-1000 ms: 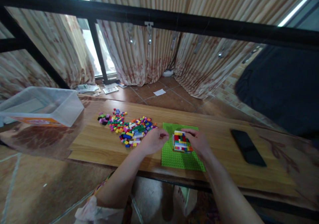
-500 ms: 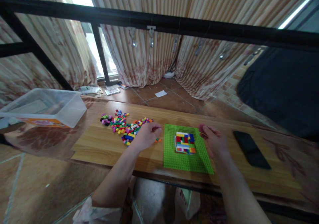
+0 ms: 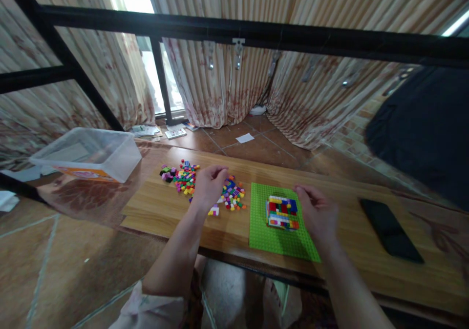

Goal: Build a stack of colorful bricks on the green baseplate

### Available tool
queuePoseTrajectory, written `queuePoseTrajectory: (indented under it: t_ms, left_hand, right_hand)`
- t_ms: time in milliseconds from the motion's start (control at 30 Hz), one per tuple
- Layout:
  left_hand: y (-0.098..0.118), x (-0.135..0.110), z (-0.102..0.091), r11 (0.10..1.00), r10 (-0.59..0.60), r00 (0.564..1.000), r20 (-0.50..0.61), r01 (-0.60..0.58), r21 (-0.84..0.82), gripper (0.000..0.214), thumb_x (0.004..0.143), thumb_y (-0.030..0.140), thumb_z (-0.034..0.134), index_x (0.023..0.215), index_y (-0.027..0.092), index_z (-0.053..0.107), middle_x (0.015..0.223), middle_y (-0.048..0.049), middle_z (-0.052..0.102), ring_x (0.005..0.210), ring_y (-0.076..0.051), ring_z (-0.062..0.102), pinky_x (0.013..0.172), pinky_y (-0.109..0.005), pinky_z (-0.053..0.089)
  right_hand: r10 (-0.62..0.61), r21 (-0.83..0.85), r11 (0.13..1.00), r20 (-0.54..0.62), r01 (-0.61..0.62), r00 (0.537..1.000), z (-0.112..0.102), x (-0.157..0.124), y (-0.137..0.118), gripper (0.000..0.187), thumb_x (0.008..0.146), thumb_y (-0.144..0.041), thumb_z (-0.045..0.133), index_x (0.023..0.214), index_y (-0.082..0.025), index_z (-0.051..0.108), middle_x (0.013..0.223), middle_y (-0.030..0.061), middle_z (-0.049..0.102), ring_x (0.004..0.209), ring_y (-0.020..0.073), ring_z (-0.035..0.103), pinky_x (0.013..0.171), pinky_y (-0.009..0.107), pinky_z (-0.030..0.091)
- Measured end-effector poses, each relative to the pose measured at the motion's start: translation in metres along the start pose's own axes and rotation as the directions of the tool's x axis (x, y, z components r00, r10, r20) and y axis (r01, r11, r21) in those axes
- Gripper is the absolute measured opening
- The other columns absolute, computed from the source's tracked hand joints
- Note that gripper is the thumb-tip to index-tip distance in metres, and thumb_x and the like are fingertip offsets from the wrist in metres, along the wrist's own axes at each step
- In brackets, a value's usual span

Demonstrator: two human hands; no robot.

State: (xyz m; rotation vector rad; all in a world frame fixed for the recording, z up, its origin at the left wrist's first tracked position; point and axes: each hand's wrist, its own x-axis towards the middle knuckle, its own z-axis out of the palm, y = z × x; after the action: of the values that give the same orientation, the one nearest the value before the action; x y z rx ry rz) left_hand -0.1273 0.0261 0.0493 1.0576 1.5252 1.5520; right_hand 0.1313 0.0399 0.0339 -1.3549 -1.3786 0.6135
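Observation:
My left hand [image 3: 210, 185] hovers over the loose pile of small coloured toy bricks [image 3: 185, 177], hiding its middle. Its fingers are bent in and pressed together; whatever they hold, if anything, is hidden. A green studded baseplate [image 3: 267, 243] lies right of the pile. Built up on it is a block of coloured bricks [image 3: 281, 213], with white, red, blue, yellow and orange pieces on top. My right hand [image 3: 318, 212] is above the plate's right edge, beside the block and apart from it. Its fingers are curled closed, and I cannot make out anything in them.
All this lies on a wooden board [image 3: 154, 212]. A black phone [image 3: 390, 230] rests at its right. At the far left stands a clear plastic bin [image 3: 122, 160] with an orange label. A dark metal rail [image 3: 220, 29] crosses in front of the curtains [image 3: 208, 90].
My left hand has moved left and away from the baseplate, back over the bricks. My right hand stays by the plate's right edge. The whole view has shifted, with things appearing further right.

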Motion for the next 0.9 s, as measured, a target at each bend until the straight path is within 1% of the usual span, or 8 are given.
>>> queuePoseTrajectory:
  t_ms: [33,100,200,267,467,667,733,900]
  left_hand:
    - [0.003,0.001,-0.002,1.0,-0.002,0.999,-0.049,0.001,-0.031,0.019,0.074,0.027,0.062,0.083,0.014,0.072,0.068,-0.0009,0.069,0.062,-0.012,0.062,0.06,-0.022,0.05]
    - [0.009,0.001,-0.005,0.997,-0.009,0.994,-0.113,0.0,-0.081,0.019,0.073,0.027,0.063,0.082,0.014,0.072,0.066,-0.0003,0.067,0.06,-0.011,0.061,0.058,-0.021,0.049]
    - [0.014,-0.001,-0.006,0.992,-0.015,0.991,-0.13,-0.002,-0.128,0.018,0.073,0.026,0.063,0.08,0.013,0.072,0.065,-0.0006,0.067,0.058,-0.011,0.06,0.056,-0.02,0.048]
    - [0.015,-0.002,-0.006,0.99,-0.016,0.992,-0.126,-0.002,-0.142,0.018,0.072,0.026,0.064,0.08,0.013,0.072,0.065,-0.0011,0.067,0.057,-0.01,0.059,0.054,-0.02,0.047]
    - [0.015,-0.001,-0.011,0.986,-0.001,0.988,-0.155,-0.025,-0.164,0.017,0.072,0.026,0.064,0.08,0.013,0.071,0.063,0.0,0.066,0.054,-0.009,0.058,0.054,-0.019,0.046]
    - [0.015,0.001,-0.017,0.989,-0.006,0.987,-0.159,-0.018,-0.148,0.017,0.073,0.024,0.062,0.082,0.013,0.071,0.064,0.0006,0.066,0.056,-0.009,0.059,0.056,-0.019,0.047]
    - [0.014,0.001,-0.019,0.99,-0.019,0.988,-0.153,-0.003,-0.142,0.017,0.073,0.023,0.062,0.083,0.013,0.071,0.065,0.0002,0.066,0.058,-0.01,0.059,0.057,-0.02,0.048]
    - [0.015,0.0,-0.023,0.988,-0.039,0.989,-0.143,0.017,-0.152,0.018,0.074,0.024,0.062,0.085,0.013,0.071,0.066,0.0006,0.066,0.06,-0.01,0.06,0.06,-0.021,0.049]
  right_hand:
    - [-0.066,-0.041,0.997,0.044,0.068,0.997,0.003,-0.005,-0.004,0.027,0.083,-0.043,0.062,0.087,-0.019,0.074,0.088,0.0066,0.075,0.081,0.02,0.067,0.078,0.035,0.051]
    - [-0.201,-0.11,0.97,0.152,0.219,0.968,0.011,-0.016,-0.013,0.024,0.087,-0.04,0.059,0.088,-0.021,0.074,0.09,0.0054,0.074,0.083,0.0201,0.067,0.079,0.035,0.05]
    - [-0.351,-0.145,0.9,0.312,0.41,0.883,0.026,-0.031,-0.024,0.02,0.091,-0.033,0.056,0.091,-0.022,0.072,0.088,0.0046,0.073,0.086,0.0205,0.065,0.081,0.036,0.049]
    - [-0.393,-0.143,0.868,0.39,0.476,0.833,0.037,-0.041,-0.029,0.018,0.092,-0.029,0.054,0.092,-0.023,0.071,0.089,0.0043,0.073,0.087,0.0205,0.065,0.082,0.036,0.048]
    - [-0.397,-0.088,0.844,0.561,0.53,0.726,0.07,-0.064,-0.033,0.017,0.093,-0.019,0.053,0.1,-0.021,0.069,0.098,0.006,0.07,0.093,0.0203,0.063,0.084,0.034,0.049]
    - [-0.361,-0.085,0.822,0.687,0.564,0.63,0.097,-0.083,-0.044,0.019,0.09,-0.016,0.055,0.103,-0.02,0.068,0.106,0.0078,0.066,0.101,0.0227,0.059,0.09,0.037,0.049]
    - [-0.341,-0.102,0.817,0.709,0.568,0.618,0.105,-0.086,-0.047,0.021,0.089,-0.016,0.056,0.107,-0.021,0.068,0.11,0.0083,0.065,0.103,0.0238,0.058,0.091,0.038,0.049]
    - [-0.311,-0.159,0.793,0.724,0.588,0.615,0.12,-0.09,-0.044,0.027,0.086,-0.015,0.059,0.111,-0.023,0.065,0.113,0.0085,0.065,0.107,0.0264,0.057,0.092,0.043,0.048]
